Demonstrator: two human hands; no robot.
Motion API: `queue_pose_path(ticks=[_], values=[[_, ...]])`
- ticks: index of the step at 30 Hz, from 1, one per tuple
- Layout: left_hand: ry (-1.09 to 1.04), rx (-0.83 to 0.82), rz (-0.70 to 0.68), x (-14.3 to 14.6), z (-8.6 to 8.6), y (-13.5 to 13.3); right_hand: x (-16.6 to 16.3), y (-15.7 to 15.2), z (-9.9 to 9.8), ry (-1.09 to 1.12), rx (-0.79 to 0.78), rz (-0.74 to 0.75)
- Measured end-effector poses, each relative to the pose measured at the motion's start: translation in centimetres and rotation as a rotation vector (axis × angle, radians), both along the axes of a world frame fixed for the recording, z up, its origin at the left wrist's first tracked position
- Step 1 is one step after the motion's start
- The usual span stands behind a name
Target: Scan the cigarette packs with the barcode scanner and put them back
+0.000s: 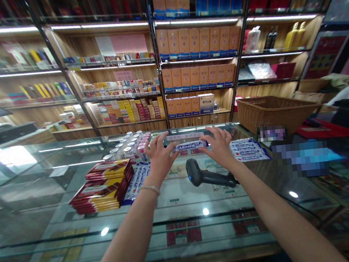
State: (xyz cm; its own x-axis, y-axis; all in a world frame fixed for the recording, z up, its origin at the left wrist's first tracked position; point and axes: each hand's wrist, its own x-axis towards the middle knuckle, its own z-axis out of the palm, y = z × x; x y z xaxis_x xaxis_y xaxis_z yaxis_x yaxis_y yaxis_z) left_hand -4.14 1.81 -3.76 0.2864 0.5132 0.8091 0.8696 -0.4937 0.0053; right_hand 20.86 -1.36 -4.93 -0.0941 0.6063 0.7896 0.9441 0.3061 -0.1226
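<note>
Both my hands reach out over a glass counter (44,189) and hold one long blue-and-white carton (190,145) by its ends. My left hand (159,153) pinches its left end, with a bead bracelet on that wrist. My right hand (219,145) grips the right end. The carton hangs level just above the glass. A black barcode scanner (211,175) lies on the counter under my right wrist.
Stacked red-and-yellow flat packs (104,187) sit at the left, with blue-and-white cartons (137,180) beside them and more (248,149) at the right. Small white-capped bottles (129,145) stand behind. A wicker basket (273,113) sits at the right. Shelves of boxed goods (193,42) fill the wall.
</note>
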Motion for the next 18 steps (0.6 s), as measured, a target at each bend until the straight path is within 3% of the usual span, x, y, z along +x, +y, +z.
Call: queue_pose_path(ticks=[10,18], values=[[0.099,0.003,-0.001,0.5,0.4,0.1,0.4,0.7,-0.1,0.037,0.002,-0.039],[0.161,0.031,0.014,-0.8,2.3,-1.1,0.0,1.4,2.2,-0.013,0.012,-0.007]])
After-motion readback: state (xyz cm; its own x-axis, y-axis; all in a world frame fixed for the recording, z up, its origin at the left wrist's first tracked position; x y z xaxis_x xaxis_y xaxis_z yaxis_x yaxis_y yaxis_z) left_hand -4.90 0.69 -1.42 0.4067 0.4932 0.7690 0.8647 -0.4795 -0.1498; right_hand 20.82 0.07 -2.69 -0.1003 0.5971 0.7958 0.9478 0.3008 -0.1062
